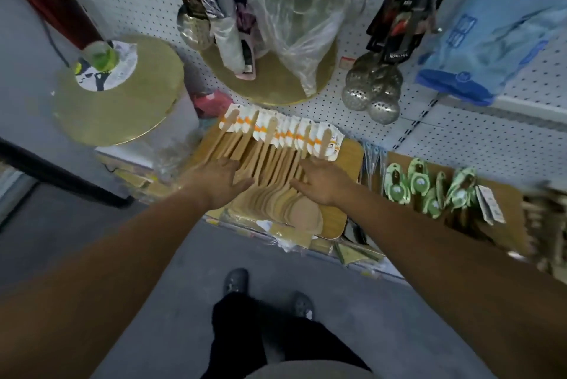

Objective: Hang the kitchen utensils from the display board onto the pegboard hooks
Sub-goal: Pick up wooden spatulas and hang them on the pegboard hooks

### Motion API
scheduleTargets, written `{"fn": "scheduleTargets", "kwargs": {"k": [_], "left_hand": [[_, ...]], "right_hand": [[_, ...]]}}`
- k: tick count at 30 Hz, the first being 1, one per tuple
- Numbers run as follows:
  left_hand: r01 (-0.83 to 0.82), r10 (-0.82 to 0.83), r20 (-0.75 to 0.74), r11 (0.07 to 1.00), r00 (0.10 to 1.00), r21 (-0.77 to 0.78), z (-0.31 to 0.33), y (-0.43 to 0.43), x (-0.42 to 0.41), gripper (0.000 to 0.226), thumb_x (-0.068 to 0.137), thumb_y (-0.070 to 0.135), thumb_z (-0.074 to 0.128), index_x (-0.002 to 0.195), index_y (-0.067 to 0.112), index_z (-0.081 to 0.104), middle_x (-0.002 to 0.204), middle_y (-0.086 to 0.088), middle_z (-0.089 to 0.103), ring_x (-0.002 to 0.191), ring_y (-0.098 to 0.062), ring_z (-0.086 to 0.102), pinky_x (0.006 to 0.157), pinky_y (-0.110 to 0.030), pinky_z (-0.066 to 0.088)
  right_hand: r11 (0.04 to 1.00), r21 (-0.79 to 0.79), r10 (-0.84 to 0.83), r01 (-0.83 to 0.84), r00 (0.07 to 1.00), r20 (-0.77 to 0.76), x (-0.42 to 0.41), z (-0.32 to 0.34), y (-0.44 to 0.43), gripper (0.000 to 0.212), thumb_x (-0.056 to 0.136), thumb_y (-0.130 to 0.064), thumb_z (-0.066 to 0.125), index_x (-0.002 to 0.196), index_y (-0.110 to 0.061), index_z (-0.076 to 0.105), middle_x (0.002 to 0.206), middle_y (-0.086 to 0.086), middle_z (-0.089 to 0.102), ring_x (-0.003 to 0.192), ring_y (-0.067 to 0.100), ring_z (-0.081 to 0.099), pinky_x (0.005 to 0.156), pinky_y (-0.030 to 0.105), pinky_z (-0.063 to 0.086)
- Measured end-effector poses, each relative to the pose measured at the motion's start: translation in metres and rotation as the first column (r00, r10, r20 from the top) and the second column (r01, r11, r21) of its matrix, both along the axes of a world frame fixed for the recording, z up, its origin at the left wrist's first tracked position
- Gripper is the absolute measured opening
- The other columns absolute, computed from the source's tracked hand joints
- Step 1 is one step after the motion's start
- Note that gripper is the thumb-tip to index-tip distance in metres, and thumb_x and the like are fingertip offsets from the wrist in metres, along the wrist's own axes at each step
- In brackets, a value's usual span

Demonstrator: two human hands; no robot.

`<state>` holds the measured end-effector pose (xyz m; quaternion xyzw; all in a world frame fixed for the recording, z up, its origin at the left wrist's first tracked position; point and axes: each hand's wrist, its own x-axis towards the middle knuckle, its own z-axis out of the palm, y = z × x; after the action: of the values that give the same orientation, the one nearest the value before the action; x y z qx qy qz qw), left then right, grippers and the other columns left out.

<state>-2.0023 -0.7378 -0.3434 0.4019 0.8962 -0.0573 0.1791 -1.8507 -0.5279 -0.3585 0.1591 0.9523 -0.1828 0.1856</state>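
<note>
Several wooden spatulas (276, 170) with white and orange card tags lie in a fanned row on a wooden display board (349, 157). My left hand (219, 182) rests flat on the left end of the row, fingers spread. On the right side of the row lies my right hand (322, 180), also spread, fingers touching the handles. Neither hand has closed around a spatula. The white pegboard (337, 102) rises behind the board.
Metal skimmers (372, 87) and a ladle (194, 30) hang on the pegboard, with folded umbrellas (230, 35) and a plastic bag (300, 26). Two round gold boards (122, 102) stand at left. Green-tagged utensils (429, 185) lie on a shelf at right. My feet stand on grey floor.
</note>
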Motion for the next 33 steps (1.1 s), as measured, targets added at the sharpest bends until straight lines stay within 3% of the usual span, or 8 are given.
{"fn": "scheduleTargets", "kwargs": {"k": [4,9,15,19,22,25,28,33], "left_hand": [[0.109,-0.111,0.074,0.994,0.991,0.029,-0.04,0.019,-0.028,0.082,0.087,0.076,0.027,0.139,0.016,0.047,0.142,-0.007,0.051,0.126,-0.026,0.051,0.101,-0.039,0.044],[0.188,-0.197,0.185,0.98,0.963,0.065,-0.093,0.036,-0.061,0.066,0.094,0.063,0.04,0.144,0.019,0.043,0.145,-0.004,0.048,0.13,-0.023,0.049,0.101,-0.037,0.045],[0.232,-0.235,0.18,0.972,0.955,0.04,-0.151,0.039,-0.088,0.062,0.094,0.058,0.044,0.14,0.017,0.047,0.137,-0.008,0.054,0.12,-0.027,0.054,0.094,-0.037,0.049],[0.083,-0.098,0.212,0.993,0.972,0.079,-0.175,0.047,-0.104,0.045,0.096,0.043,0.052,0.127,0.01,0.059,0.122,-0.017,0.06,0.109,-0.034,0.058,0.086,-0.04,0.052],[-0.05,0.014,0.226,0.987,0.974,0.154,-0.19,0.063,-0.112,0.041,0.095,0.043,0.054,0.117,0.009,0.063,0.111,-0.015,0.066,0.099,-0.033,0.063,0.077,-0.038,0.053],[-0.15,0.114,0.254,0.98,0.961,0.131,-0.206,0.077,-0.114,0.048,0.092,0.051,0.056,0.113,0.008,0.062,0.106,-0.012,0.066,0.097,-0.031,0.064,0.071,-0.034,0.051],[-0.249,0.21,0.306,0.964,0.928,0.091,-0.219,0.086,-0.112,0.065,0.081,0.064,0.061,0.119,0.011,0.054,0.112,-0.011,0.062,0.098,-0.029,0.063,0.076,-0.039,0.054],[-0.226,0.21,0.238,0.973,0.948,0.042,-0.238,0.079,-0.091,0.071,0.082,0.067,0.057,0.128,0.015,0.044,0.111,-0.011,0.059,0.1,-0.03,0.062,0.077,-0.037,0.049]], "right_hand": [[0.984,-0.024,-0.175,0.178,0.98,0.092,0.011,-0.029,-0.005,0.067,0.099,-0.057,0.04,0.147,-0.01,0.037,0.15,0.015,0.042,0.136,0.033,0.041,0.107,0.045,0.041],[0.932,0.01,-0.36,0.363,0.919,0.16,0.006,-0.067,-0.02,0.057,0.1,-0.046,0.046,0.145,-0.01,0.04,0.14,0.014,0.048,0.129,0.033,0.046,0.099,0.04,0.042],[0.864,-0.015,-0.485,0.503,0.842,0.235,-0.015,-0.118,-0.031,0.057,0.099,-0.042,0.05,0.144,-0.007,0.041,0.141,0.016,0.048,0.132,0.033,0.044,0.106,0.044,0.042],[0.825,-0.027,-0.546,0.564,0.809,0.219,-0.024,-0.149,-0.02,0.055,0.099,-0.038,0.053,0.143,-0.007,0.043,0.141,0.016,0.049,0.129,0.034,0.047,0.102,0.042,0.044],[0.763,-0.028,-0.627,0.646,0.75,0.211,-0.032,-0.174,-0.001,0.054,0.097,-0.038,0.057,0.137,-0.003,0.048,0.135,0.019,0.053,0.124,0.035,0.051,0.097,0.039,0.045],[0.663,-0.077,-0.726,0.745,0.664,0.177,-0.04,-0.194,0.014,0.052,0.09,-0.038,0.064,0.127,-0.003,0.054,0.125,0.02,0.058,0.114,0.035,0.055,0.083,0.034,0.043],[0.557,-0.121,-0.804,0.822,0.57,0.172,-0.045,-0.207,0.021,0.056,0.085,-0.039,0.071,0.127,-0.004,0.056,0.124,0.015,0.059,0.111,0.033,0.056,0.078,0.031,0.039],[0.439,-0.173,-0.858,0.882,0.468,0.212,-0.052,-0.233,0.021,0.05,0.08,-0.045,0.076,0.112,-0.007,0.065,0.105,0.007,0.066,0.092,0.027,0.061,0.071,0.032,0.045]]}}
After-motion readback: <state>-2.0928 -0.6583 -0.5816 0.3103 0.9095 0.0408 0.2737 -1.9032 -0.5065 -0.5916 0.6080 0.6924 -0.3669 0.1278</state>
